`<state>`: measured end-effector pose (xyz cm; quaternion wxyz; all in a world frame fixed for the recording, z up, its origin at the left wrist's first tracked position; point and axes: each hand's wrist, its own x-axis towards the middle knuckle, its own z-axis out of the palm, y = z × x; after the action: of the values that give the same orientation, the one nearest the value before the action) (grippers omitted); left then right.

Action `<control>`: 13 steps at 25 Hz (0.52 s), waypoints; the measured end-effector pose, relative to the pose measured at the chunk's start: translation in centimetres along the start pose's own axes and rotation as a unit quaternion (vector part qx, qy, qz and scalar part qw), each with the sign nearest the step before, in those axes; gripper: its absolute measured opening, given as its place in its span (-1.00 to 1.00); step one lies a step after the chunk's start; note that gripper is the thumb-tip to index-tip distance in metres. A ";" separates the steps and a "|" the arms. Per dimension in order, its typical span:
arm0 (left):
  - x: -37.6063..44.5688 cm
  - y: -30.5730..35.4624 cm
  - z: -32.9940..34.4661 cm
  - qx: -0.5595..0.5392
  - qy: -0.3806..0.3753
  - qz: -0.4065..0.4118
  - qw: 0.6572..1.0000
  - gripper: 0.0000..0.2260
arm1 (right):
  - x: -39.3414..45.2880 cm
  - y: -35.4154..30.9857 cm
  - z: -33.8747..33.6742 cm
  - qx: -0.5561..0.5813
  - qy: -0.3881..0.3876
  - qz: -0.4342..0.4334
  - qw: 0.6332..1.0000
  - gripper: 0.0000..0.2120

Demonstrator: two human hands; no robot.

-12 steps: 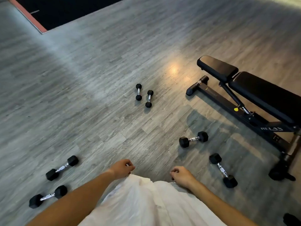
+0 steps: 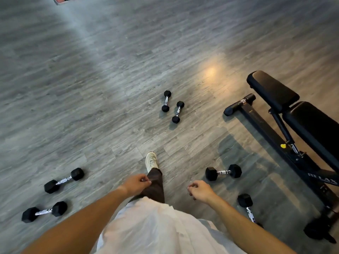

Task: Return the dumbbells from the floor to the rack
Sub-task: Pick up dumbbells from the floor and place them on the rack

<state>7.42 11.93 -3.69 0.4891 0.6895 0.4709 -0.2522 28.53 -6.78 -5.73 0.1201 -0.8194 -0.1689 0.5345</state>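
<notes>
Grey plank floor, with a black adjustable bench seen right of and beyond the right hand. Six black hex dumbbells lie on the floor: right pair just beside the right hand, one partly hidden by the forearm; left pair well left of the left hand; small pair ahead of both hands. A white shoe is seen just beyond the left hand. Both hands are loosely curled, nothing held.
</notes>
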 end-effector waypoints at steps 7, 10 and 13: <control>10.7 6.9 -13.6 0.037 -0.042 0.013 0.998 -0.88 | 8.3 -13.8 -8.0 0.066 0.021 0.022 0.997 -0.84; 13.5 10.0 -18.5 0.051 -0.052 0.020 0.997 -0.88 | 10.6 -19.4 -11.1 0.088 0.044 0.008 0.995 -0.86; 16.8 12.8 -22.0 0.065 -0.070 0.025 0.995 -0.88 | 13.4 -22.9 -13.6 0.127 0.042 0.015 0.991 -0.88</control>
<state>23.64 37.73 -3.03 0.4813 0.7119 0.4006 -0.3179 42.56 19.32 -2.81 0.2217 -0.8220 -0.0819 0.5181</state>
